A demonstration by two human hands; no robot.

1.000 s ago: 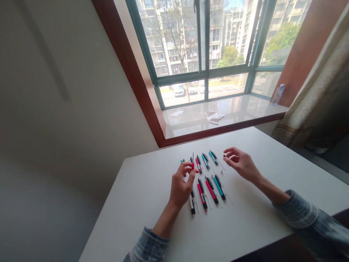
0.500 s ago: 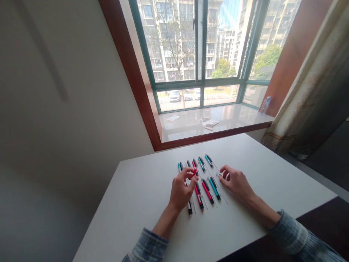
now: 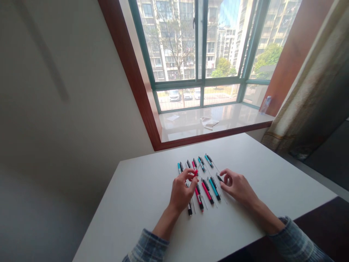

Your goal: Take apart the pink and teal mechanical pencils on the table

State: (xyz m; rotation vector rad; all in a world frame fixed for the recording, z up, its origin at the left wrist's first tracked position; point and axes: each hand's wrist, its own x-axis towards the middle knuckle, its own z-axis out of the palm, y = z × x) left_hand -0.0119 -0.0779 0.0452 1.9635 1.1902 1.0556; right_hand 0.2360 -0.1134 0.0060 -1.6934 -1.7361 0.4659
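Observation:
My left hand [image 3: 180,191] pinches a red pen barrel [image 3: 195,173] between thumb and fingers above the rows of pens. A thin refill seems to stick up from it. To the right, my right hand [image 3: 238,185] has thumb and fingertips closed on a black pen top [image 3: 219,178] close to the tabletop. Taken-apart pens lie between and in front of the hands: a teal barrel [image 3: 213,187], a pink barrel [image 3: 206,191] and a red barrel [image 3: 198,198], with black tops and thin refills alongside. My left hand partly hides some pieces.
All of this lies on a white table [image 3: 131,203]. A farther row of pen parts includes a teal barrel [image 3: 209,161]. Beyond the table, the windowsill [image 3: 180,131] holds a crumpled wrapper [image 3: 209,123] and a clear bottle [image 3: 265,105]. A curtain [image 3: 297,94] hangs at right.
The black pen top now shows more clearly in my right hand, tilted up from its fingertips. My left hand stays nearly in place, the red barrel slightly turned.

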